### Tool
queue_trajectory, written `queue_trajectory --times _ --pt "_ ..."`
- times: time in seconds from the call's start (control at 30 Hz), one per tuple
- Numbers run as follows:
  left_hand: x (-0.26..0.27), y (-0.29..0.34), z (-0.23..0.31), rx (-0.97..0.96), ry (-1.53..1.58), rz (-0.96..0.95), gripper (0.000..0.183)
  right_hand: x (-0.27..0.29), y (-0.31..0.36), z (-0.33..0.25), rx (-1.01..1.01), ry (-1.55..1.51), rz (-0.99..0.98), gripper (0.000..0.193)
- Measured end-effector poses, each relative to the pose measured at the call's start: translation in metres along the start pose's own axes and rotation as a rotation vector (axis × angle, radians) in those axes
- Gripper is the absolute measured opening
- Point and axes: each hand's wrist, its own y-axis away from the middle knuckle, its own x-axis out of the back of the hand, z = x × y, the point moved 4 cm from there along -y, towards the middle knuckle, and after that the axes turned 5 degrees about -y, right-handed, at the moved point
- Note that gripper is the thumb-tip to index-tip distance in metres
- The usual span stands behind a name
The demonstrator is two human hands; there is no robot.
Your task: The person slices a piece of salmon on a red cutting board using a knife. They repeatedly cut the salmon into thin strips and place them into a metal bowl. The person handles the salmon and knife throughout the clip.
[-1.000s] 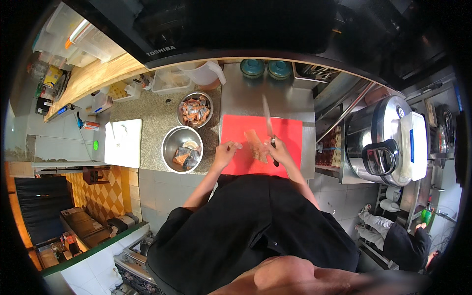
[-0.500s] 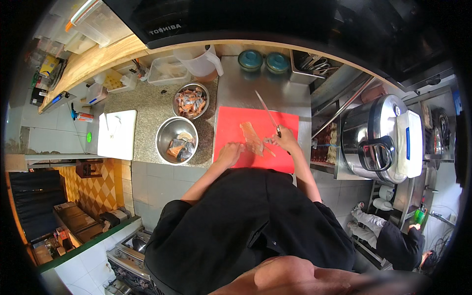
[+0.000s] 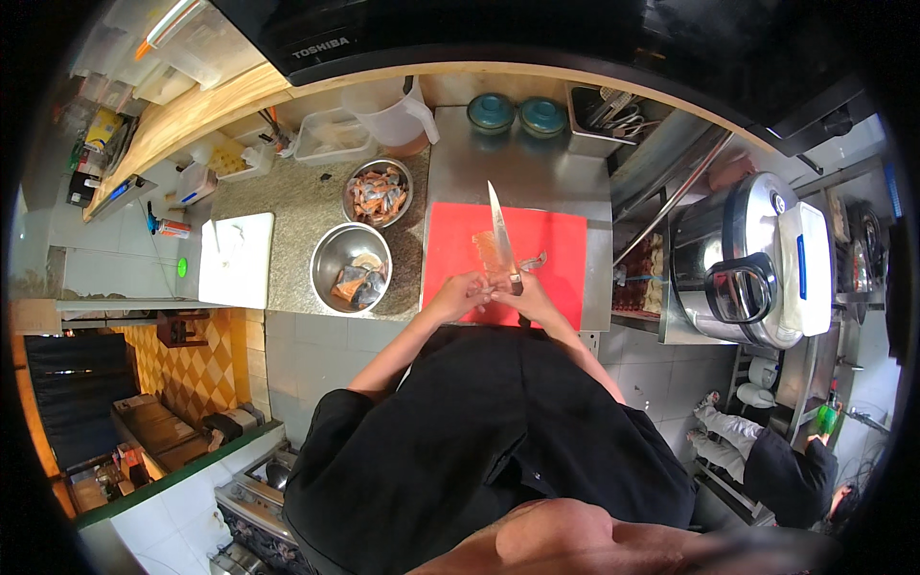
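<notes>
A red cutting board (image 3: 561,235) lies in front of me with a flat orange piece of salmon (image 3: 490,251) on it. My right hand (image 3: 533,303) is closed round the handle of a long kitchen knife (image 3: 501,228). Its blade points away from me and passes over the salmon's right side. My left hand (image 3: 460,295) is pinched at the salmon's near end, its fingertips meeting those of my right hand. The fingers partly hide that end. A greyish strip of trimming (image 3: 533,261) lies just right of the blade.
Left of the board stand a steel bowl (image 3: 320,273) with salmon pieces and a smaller bowl (image 3: 407,199) of trimmings. Two lidded teal pots (image 3: 492,113) (image 3: 543,117) stand at the back. A large steel cooker (image 3: 704,249) is at right; a person (image 3: 781,470) is beyond it.
My right hand has moved left and nearer to me with the knife, whose blade now crosses over the salmon. My left hand has shifted right to the salmon's near end.
</notes>
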Motion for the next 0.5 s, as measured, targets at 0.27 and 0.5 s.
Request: queue_trajectory --times 0.27,0.5 --pt "0.009 0.018 -0.003 0.195 0.119 -0.131 0.04 -0.023 0.005 -0.017 0.074 0.21 0.016 0.017" --pt "0.017 0.034 -0.02 0.005 -0.116 0.079 0.038 -0.035 0.006 0.001 -0.027 0.039 0.07 0.017"
